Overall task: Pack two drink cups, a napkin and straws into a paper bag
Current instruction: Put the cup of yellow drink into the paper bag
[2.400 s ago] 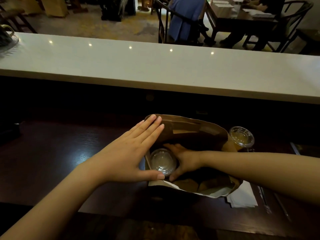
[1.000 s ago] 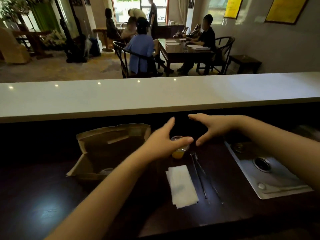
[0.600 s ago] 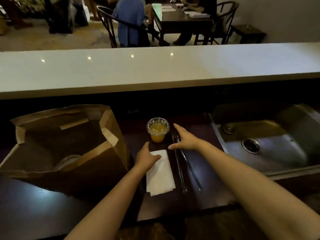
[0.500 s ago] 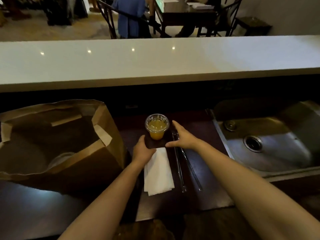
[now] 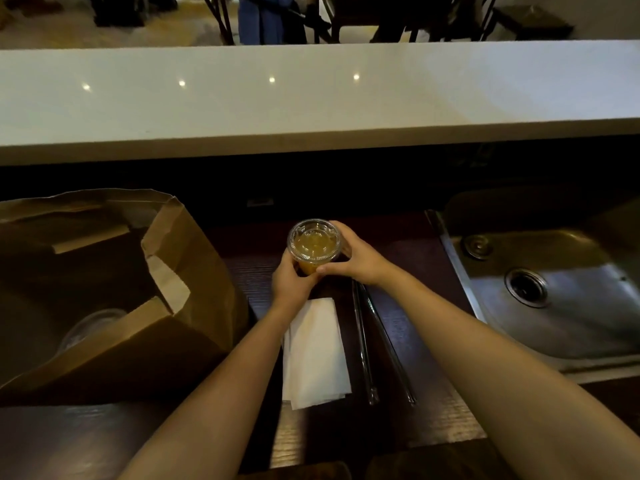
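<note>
A clear lidded cup of orange drink (image 5: 314, 244) is held between both hands over the dark counter. My left hand (image 5: 290, 282) wraps its near left side and my right hand (image 5: 356, 259) grips its right side. The open brown paper bag (image 5: 194, 271) stands at the left, and the clear lid of another cup (image 5: 90, 325) shows deep inside it. A folded white napkin (image 5: 316, 355) lies under my left forearm. Two clear straws (image 5: 372, 341) lie side by side just right of the napkin.
A steel sink (image 5: 540, 292) with a drain fills the right side. A raised white bar top (image 5: 311, 95) runs across the back. Beyond it are chairs, a table and seated people.
Both hands have closed around the orange drink cup, which stood free on the counter half a second ago. The view has drawn nearer. Bag, napkin and straws lie as before.
</note>
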